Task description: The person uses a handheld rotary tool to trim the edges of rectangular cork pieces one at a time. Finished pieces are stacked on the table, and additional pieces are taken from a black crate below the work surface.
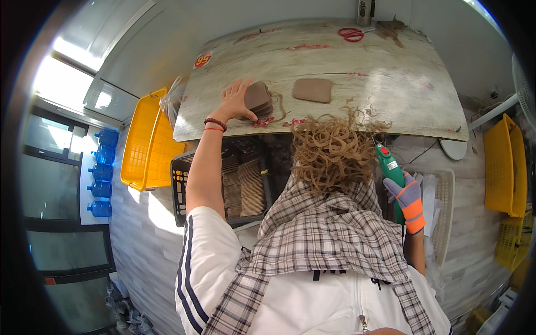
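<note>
My bare left hand (234, 102), fingers spread, rests against the left side of a stack of brown rounded pads (258, 99), its thumb at the near edge. To the right of the stack, a single brown pad (312, 90) lies flat on the table. My right hand (408, 202), in a grey and orange glove, is closed round a slim green handheld power tool (389, 166) beside the table's near edge. The tool's working tip is hard to make out. Curly brown trimmings (334, 146) are heaped on my checked apron (329, 234).
Red-handled scissors (351, 35) lie at the worn table's (240, 61) far right. Below its near edge, a black crate (180, 187) holds rows of brown pads (252, 187). A yellow basket (148, 139) stands left; a white basket (446, 206) and yellow crates (505, 167) stand right.
</note>
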### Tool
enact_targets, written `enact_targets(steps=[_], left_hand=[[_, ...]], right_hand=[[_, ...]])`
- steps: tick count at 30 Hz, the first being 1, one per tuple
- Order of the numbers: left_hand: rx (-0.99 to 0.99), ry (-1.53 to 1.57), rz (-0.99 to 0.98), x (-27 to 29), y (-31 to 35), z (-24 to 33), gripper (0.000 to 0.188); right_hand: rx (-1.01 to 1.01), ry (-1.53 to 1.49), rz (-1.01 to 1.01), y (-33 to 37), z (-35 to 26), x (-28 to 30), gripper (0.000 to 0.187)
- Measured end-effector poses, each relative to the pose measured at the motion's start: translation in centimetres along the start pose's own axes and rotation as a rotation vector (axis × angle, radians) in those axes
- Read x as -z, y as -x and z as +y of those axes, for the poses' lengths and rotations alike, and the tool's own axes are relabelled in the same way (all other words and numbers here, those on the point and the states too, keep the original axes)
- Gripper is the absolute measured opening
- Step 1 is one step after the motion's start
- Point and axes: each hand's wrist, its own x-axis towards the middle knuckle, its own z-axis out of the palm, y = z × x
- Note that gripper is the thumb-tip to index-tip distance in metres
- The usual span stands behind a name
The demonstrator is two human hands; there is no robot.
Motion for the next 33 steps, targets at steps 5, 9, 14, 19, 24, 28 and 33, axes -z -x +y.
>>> enact_targets(steps=[5, 9, 14, 19, 24, 28, 33], left_hand=[[-0.156, -0.022, 0.112, 1.7, -3.7, 5.7, 0.083], [-0.268, -0.055, 0.05, -5.3, -9.6, 10.3, 0.067], [-0.055, 0.022, -0.056, -8.5, -10.5, 11.9, 0.072], [0.124, 0.381, -0.076, -7.1, -8.3, 13.0, 0.058], [0.4, 1.517, 0.305, -6.4, -4.2, 15.3, 0.031], [0.292, 2.391, 0.498, -2.5, -1.2, 20.3, 0.035], [0.278, 2.748, 0.546, -0.1, 0.0, 25.5, 0.036]], right_hand=[[0.016, 0.032, 0.001, -0.6, 0.8, 0.2, 0.039], [0.072, 0.078, 0.017, -0.5, 0.2, 0.0, 0.037], [0.058, 0.059, 0.013, -0.2, 0.5, 0.1, 0.048], [0.036, 0.053, -0.013, -0.5, 0.4, -0.2, 0.047], [0.098, 0.062, 0.001, -1.3, -0.9, -1.1, 0.047], [0.233, 0.1, 0.07, -1.7, -3.9, -2.3, 0.048], [0.259, -0.084, 0.013, -0.8, -8.1, -3.6, 0.04]])
